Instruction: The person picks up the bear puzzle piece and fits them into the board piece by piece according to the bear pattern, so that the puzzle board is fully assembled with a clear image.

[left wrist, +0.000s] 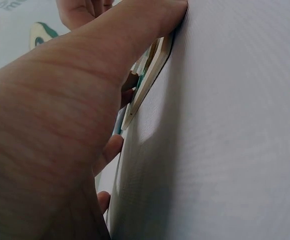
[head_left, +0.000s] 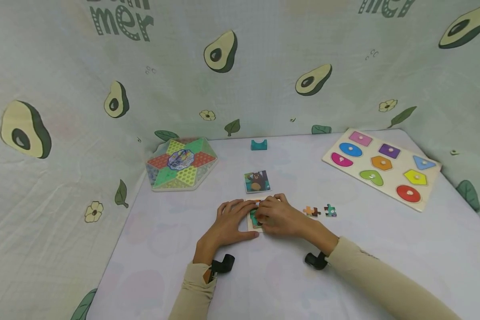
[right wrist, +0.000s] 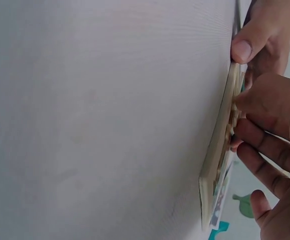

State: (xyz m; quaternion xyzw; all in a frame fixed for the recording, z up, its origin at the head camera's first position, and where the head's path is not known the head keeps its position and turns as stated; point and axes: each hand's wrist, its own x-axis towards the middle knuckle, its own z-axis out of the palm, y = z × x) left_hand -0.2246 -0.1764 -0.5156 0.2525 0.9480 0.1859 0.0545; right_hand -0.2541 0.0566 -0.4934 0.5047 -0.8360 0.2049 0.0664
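A small wooden puzzle board (head_left: 254, 229) lies on the table with picture pieces (head_left: 256, 218) inside its pale frame. My left hand (head_left: 231, 224) lies spread at the board's left side, thumb at the near edge and index finger across its far part. Over the board's right half, my right hand (head_left: 282, 218) has its fingers bent down, pinching a puzzle piece (right wrist: 233, 116) low at the surface; the fingers mostly hide it. The board's edge (right wrist: 204, 187) shows beneath those fingertips in the right wrist view. Loose jigsaw pieces, orange-brown (head_left: 311, 211) and teal (head_left: 330, 210), lie right of my right hand.
A square bear picture (head_left: 258, 182) lies just beyond the board, with a teal notched block (head_left: 259, 145) farther back. The hexagonal game board (head_left: 182, 162) is at back left. A wooden shape board (head_left: 384, 169) with knobbed pieces lies at back right, before the printed cloth.
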